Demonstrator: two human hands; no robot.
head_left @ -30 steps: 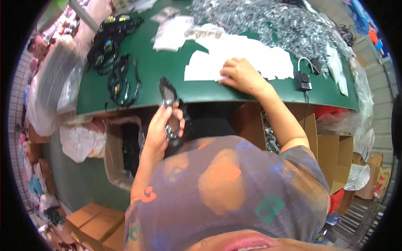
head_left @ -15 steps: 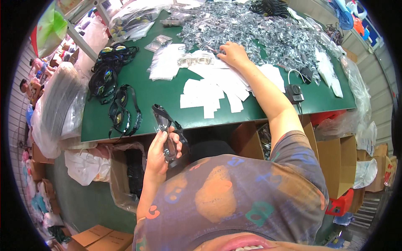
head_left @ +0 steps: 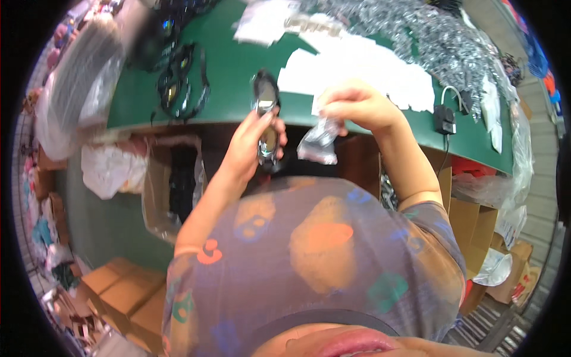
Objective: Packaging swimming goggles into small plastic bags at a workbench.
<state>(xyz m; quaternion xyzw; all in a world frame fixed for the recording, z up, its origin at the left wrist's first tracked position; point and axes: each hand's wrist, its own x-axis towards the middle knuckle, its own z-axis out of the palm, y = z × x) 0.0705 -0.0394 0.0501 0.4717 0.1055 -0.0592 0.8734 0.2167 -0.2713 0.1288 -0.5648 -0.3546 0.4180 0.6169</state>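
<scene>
— What have we got in our hands?

— Our left hand (head_left: 247, 149) is wrapped around a pair of dark swim goggles (head_left: 266, 122), held on end so one lens points up at the table edge and the other sits low against the palm. Our right hand (head_left: 357, 107) pinches a small clear plastic bag (head_left: 319, 143) by its top, the rest hanging limp just beside the goggles. The two are close, though the blur makes it hard to say whether they touch.

— So how far along are we?

— We'd judge the goggles are not yet in the bag: it hangs flat and looks empty, and its mouth doesn't seem to be opened. Getting them inside is what's left for this pair.

— And the goggles themselves?

— Glossy, dark-framed, with mirrored lenses catching the light; the strap isn't clear to us.

— What lies around us?

— The green table (head_left: 226, 95) is just ahead. On it, to our left, more dark goggles (head_left: 178, 83) lie unbagged. Ahead are white paper sheets (head_left: 357, 71), and behind them a big heap of shiny clear packets (head_left: 440, 41). A small black adapter with a cord (head_left: 443, 119) sits at the table edge on the right. Cardboard boxes (head_left: 476, 226) stand below.
</scene>
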